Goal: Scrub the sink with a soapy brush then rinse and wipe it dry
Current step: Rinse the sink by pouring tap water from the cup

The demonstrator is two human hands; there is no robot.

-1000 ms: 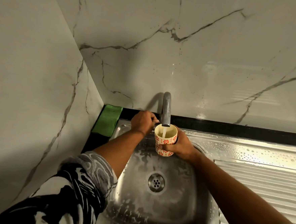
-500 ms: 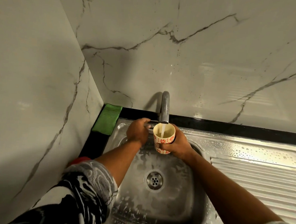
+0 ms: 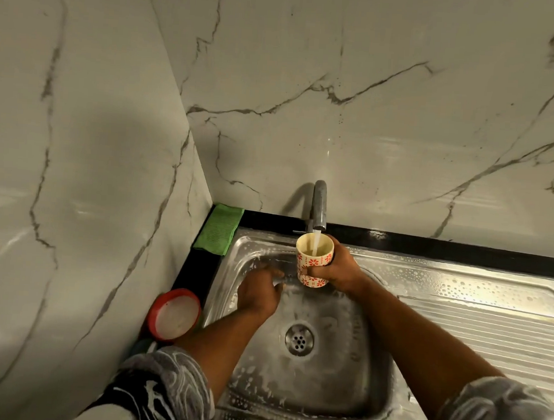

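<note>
- Two patterned sleeves (image 3: 158, 388) frame the near edge, with both bare forearms reaching away over the sink (image 3: 369, 373).
- The steel basin carries a film of suds and droplets on its floor and walls. I judge the scrubbing is done and the rinse is only starting.
- The drain (image 3: 299, 339) sits mid-basin and serves as the clock centre below.
- At nine o'clock, on the dark tabletop (image 3: 199, 270) outside the rim, stands a red-rimmed tub (image 3: 174, 314) of something white.
- At eleven o'clock the left hand (image 3: 258, 292) lies low by the far-left basin wall, its fingers (image 3: 274, 273) loose and fairly straight, holding nothing. Whether they touch the steel cannot be told.
- At twelve o'clock the right hand (image 3: 339, 266) wraps its fingers (image 3: 310, 271) round a flowered cup (image 3: 314, 261).
- The cup stands upright, long axis vertical, mouth directly under the tap (image 3: 319, 203), taking a thin stream of water (image 3: 316, 243).
- The soapy basin lies below the cup and toward six o'clock, so the pour probably means tipping the mouth that way. The right hand alone carries the cup, and the left is nearer the sudsy left wall.
- At three o'clock the ridged draining board (image 3: 477, 322) is beaded with bubbles.
- Furthest, at ten o'clock, a folded green cloth (image 3: 218, 230) lies in the corner against the marble wall (image 3: 406, 120), likely for drying.
</note>
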